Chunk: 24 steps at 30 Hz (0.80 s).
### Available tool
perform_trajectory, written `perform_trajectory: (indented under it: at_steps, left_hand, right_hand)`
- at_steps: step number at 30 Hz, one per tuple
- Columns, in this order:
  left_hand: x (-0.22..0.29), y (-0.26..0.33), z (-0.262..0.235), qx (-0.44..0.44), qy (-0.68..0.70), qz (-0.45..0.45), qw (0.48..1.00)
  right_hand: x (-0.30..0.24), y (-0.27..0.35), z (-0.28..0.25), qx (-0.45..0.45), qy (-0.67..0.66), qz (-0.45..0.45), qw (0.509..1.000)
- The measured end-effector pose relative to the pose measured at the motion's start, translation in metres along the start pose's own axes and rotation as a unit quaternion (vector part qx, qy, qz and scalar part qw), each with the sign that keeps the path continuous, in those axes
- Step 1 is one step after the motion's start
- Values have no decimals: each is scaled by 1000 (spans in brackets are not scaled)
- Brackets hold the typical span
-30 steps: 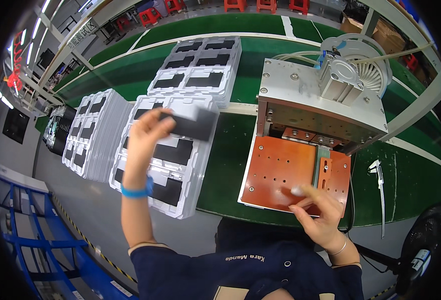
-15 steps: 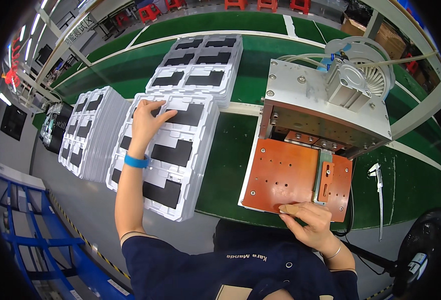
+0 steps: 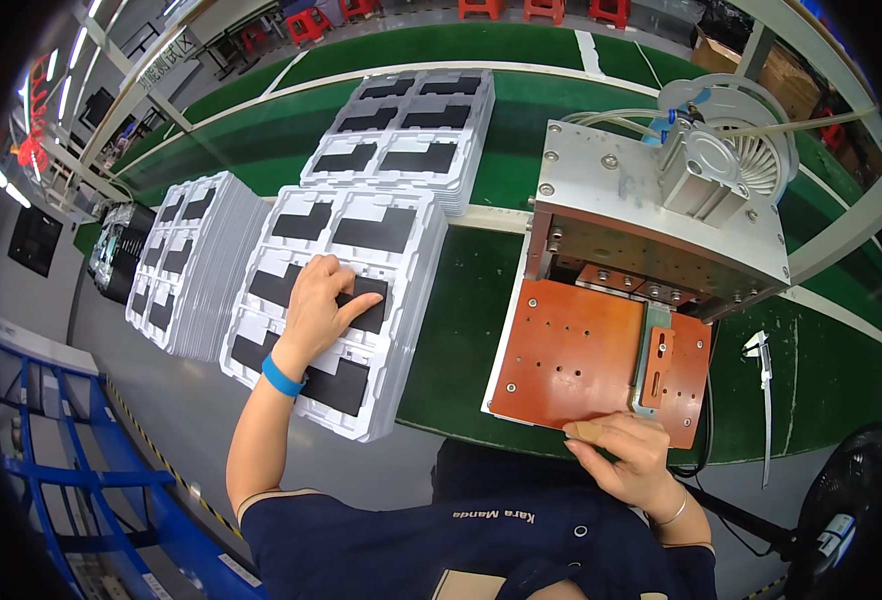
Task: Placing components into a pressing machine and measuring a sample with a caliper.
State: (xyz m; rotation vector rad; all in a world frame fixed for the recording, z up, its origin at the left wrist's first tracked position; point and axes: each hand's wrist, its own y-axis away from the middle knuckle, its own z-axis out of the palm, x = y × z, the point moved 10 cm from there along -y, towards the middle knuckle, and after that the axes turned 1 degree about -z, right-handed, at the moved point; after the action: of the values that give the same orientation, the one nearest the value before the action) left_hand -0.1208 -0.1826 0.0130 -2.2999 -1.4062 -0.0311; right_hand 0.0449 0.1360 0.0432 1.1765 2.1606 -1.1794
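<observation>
My left hand (image 3: 321,308) is over the nearest white plastic tray (image 3: 423,250), its thumb stretched out apart from the bent fingers. Under it lies a flat black L-shaped piece (image 3: 371,312) in the middle right pocket; whether the fingertips touch it, I cannot tell. My right hand (image 3: 625,455) is pinched at the front edge of an orange plate (image 3: 576,345), beside a metal press (image 3: 651,200). Whatever may be between its fingertips is too small to make out. A pale green strip (image 3: 651,350) lies on the plate next to an orange slotted block (image 3: 657,370).
Two more tray stacks stand near: one at the left (image 3: 201,270), one behind (image 3: 466,150), both with black pieces. A caliper (image 3: 764,400) lies on the green bench (image 3: 461,330) at the right. A black fan (image 3: 846,500) is at the lower right.
My left hand has moved from the far row of the tray toward me, to the middle row. My right hand stays at the plate's front edge.
</observation>
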Motion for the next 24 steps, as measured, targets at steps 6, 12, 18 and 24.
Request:
perform_trajectory:
  at_steps: [6, 12, 18, 24]
  left_hand:
    - [8, 4, -31, 74, 42, -73, 994]
    - [162, 13, -20, 89, 172, -72, 978]
    - [233, -11, 31, 34, 201, 25, 979]
    - [235, 1, 38, -49, 254, 113, 959]
  right_hand:
    - [-9, 20, -55, 91, 61, 5, 994]
    - [26, 32, -90, 212, 148, 104, 960]
    - [24, -7, -56, 46, 212, 57, 974]
    - [33, -19, -38, -26, 226, 39, 973]
